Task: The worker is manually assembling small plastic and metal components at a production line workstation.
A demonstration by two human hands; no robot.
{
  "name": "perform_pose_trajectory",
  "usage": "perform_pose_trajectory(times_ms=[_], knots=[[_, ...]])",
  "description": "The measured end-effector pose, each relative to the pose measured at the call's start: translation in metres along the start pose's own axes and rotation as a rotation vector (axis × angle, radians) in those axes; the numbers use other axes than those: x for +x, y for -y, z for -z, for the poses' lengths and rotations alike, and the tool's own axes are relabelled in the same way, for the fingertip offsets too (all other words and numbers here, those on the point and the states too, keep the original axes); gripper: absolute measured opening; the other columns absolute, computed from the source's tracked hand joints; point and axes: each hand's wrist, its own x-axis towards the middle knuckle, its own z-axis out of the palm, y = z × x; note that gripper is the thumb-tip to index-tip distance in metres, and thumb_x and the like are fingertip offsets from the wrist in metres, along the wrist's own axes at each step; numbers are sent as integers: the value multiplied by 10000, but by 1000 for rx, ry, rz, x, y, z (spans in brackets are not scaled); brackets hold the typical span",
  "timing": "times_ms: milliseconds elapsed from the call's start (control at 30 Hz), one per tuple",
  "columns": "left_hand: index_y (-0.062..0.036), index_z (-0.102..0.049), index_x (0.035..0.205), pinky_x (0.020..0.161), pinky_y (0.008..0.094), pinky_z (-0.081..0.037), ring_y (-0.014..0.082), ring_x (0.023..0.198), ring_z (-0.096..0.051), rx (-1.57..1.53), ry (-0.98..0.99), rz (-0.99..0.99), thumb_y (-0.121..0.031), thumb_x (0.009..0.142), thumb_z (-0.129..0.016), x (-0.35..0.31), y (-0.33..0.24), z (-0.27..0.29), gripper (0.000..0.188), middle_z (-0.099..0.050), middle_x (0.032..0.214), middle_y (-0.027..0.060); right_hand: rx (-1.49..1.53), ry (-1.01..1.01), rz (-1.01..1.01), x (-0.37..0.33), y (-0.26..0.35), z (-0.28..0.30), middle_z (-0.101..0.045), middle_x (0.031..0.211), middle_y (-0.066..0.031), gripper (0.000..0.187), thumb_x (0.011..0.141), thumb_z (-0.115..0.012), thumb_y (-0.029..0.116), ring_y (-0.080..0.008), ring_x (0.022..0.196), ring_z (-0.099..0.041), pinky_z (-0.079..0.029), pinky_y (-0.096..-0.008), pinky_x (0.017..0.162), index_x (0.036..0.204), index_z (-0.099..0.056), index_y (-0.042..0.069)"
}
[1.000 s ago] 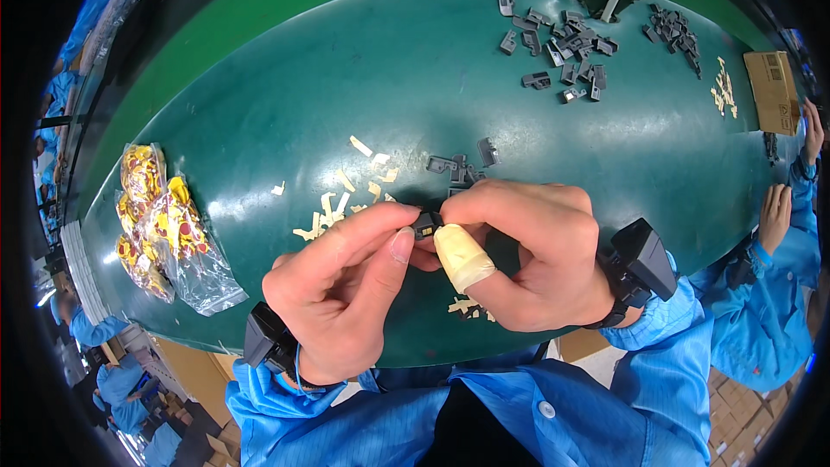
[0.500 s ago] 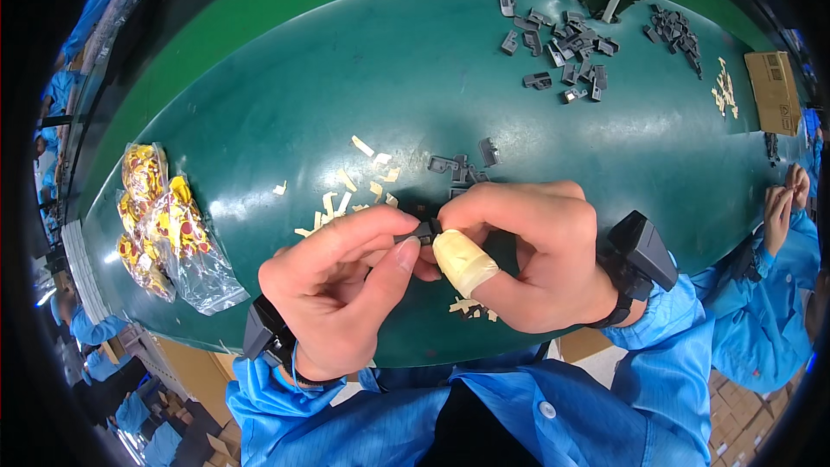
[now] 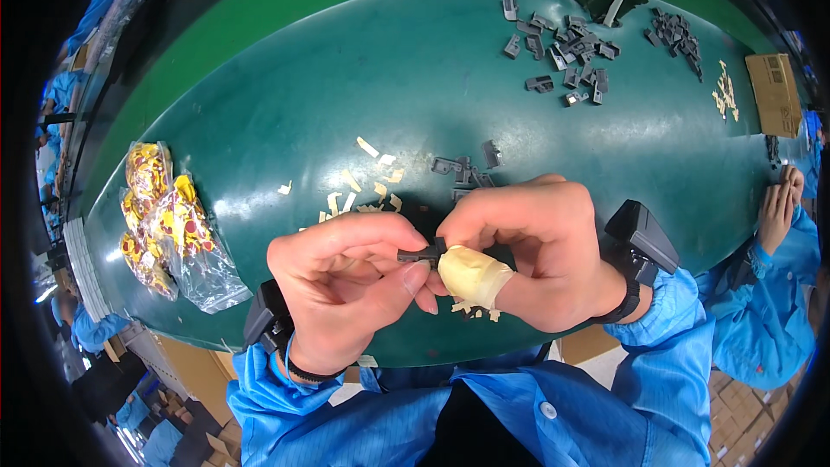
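Between my two hands is a small dark grey plastic part [image 3: 420,254], pinched from both sides and partly covered by the fingers. My left hand [image 3: 346,281] grips its left end with thumb and forefinger. On the other end, the thumb and forefinger of my right hand [image 3: 540,259] are closed; that thumb wears a cream-coloured wrap [image 3: 471,275]. Just beyond the hands lies a small group of similar grey parts [image 3: 467,171]. Pale cream strips [image 3: 350,180] are scattered beyond my left hand, and more strips [image 3: 475,310] lie under my right hand.
Clear bags of yellow and red pieces [image 3: 177,229] rest at the left of the green table [image 3: 285,112]. A larger pile of grey parts [image 3: 575,52] and a darker pile [image 3: 674,35] lie far right, near a cardboard box [image 3: 775,95]. Another person's hand [image 3: 778,207] is at the right edge.
Both hands have shifted slightly nearer to me with the grey part still between them. The left thumb and fingers have changed their angle a little, and more of the part shows.
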Motion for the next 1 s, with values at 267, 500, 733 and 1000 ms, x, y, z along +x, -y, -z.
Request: perform_pose_trajectory(times_ms=[267, 500, 733, 1000], knots=[[141, -629, 1027, 630, 318, -616, 252, 758, -723, -37, 37, 42, 193, 820, -598, 0, -2, 4, 216, -689, 851, 193, 15, -37, 60, 1, -4, -4, -645, 674, -45, 45, 857, -574, -59, -53, 578, -561, -412, -211, 507, 826, -581, -27], [104, -614, 1033, 535, 328, -590, 264, 683, -710, 46, -53, -20, 80, 858, -606, 4, 0, -5, 176, -690, 814, 196, -27, -189, 17, 1, -8, -3, -623, 669, -50, 32, 849, -594, -51, -72, 582, -586, -449, -231, 524, 870, -610, -33], [87, -662, 918, 557, 292, -512, 231, 611, -654, 847, -158, -686, 149, 702, -733, 3, 10, -5, 236, -672, 740, 160, -415, -145, 332, 1, -6, -14, -584, 738, -100, 219, 791, -675, -40, -208, 613, -587, -466, -306, 540, 1000, -611, -47], [116, -648, 947, 609, 327, -518, 302, 655, -633, 864, -8, -778, 173, 697, -669, 3, 10, -6, 257, -657, 789, 191, -418, -155, 380, 4, -4, -14, -646, 837, -141, 322, 798, -693, -22, -243, 719, -655, -528, -310, 633, 1105, -610, -65]])
